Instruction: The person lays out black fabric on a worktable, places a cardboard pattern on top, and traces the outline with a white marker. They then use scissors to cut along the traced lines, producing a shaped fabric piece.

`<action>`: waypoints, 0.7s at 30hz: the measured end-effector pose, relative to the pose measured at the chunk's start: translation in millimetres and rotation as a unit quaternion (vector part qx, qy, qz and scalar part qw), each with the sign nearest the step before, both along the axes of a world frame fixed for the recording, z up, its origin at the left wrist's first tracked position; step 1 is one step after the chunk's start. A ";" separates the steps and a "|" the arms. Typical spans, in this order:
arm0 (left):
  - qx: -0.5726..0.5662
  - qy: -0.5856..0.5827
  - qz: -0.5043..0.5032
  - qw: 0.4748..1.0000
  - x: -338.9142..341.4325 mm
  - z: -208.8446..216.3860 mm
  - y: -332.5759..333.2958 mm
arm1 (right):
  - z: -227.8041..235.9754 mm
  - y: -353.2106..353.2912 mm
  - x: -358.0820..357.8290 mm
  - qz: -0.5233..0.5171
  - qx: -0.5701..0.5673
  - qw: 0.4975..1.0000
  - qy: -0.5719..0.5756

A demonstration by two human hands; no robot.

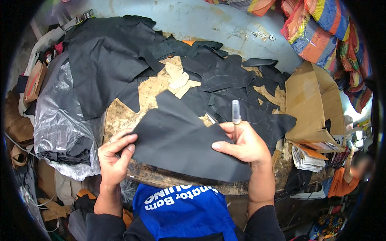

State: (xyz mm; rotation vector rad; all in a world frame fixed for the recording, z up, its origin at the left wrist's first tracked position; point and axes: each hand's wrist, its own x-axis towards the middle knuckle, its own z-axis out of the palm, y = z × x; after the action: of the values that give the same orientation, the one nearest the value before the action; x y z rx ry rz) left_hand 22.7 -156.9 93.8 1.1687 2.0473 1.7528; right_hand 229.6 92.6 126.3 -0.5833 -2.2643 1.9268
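Observation:
A black leather piece (177, 140) with an angular outline is stretched between my two hands above the near edge of the table. Its left edge is pinched between the thumb and fingers of my left hand (113, 156). My right hand (248, 145) grips the right side, thumb on top and some fingers hidden beneath. A pen-like tool (236, 114) with a clear cap also stands upright in that hand. Just beyond lie several cut black pieces (229, 76), some with pale drawn lines. Small cream pattern pieces (179, 80) rest among them.
A large black leather sheet (108, 60) covers the table's left side beside a clear plastic bag (56, 120). At right are an open cardboard box (311, 96) and folded papers (307, 158). The worn wooden table (155, 86) shows between pieces. Another person (345, 176) is at far right.

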 end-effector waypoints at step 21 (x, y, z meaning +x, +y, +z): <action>-0.132 -0.231 -0.060 0.962 25.0 -47.0 31.4 | -44.1 -10.7 26.4 -0.165 0.206 0.963 -0.048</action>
State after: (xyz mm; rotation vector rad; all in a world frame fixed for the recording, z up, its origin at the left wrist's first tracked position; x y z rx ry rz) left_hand 47.7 -125.5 46.9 0.7050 1.8110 1.4648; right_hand 256.0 81.9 82.1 -0.9348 -2.3413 1.2535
